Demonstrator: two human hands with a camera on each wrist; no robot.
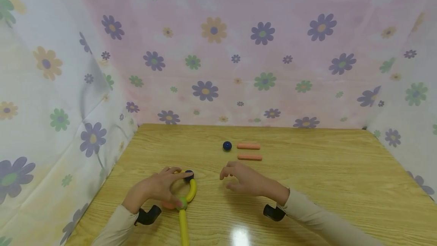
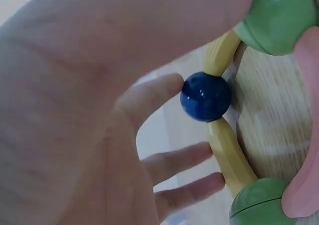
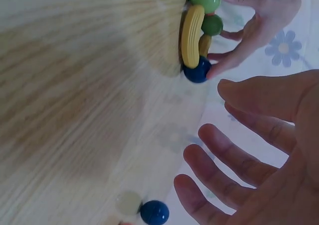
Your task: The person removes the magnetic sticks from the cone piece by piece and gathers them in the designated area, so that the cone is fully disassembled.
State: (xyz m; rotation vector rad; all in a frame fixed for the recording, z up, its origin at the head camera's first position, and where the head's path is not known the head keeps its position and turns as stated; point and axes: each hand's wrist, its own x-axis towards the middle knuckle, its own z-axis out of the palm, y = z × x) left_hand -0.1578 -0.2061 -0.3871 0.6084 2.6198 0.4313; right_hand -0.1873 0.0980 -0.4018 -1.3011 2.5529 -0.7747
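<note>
My left hand (image 1: 153, 186) lies spread over the ball-and-stick ring (image 1: 193, 190), near left: thumb on a green ball (image 2: 279, 18), forefinger against a dark blue ball (image 2: 206, 98), two fingertips at a yellow curved piece (image 2: 232, 158). A straight yellow stick (image 1: 183, 227) runs nearward from that green ball. Right of the ring, my right hand (image 1: 247, 180) hovers loose, fingers parted, over the table (image 1: 324, 170). Farther off, a second blue ball (image 1: 227, 146) (glossy) left of two salmon sticks (image 1: 248, 146)
</note>
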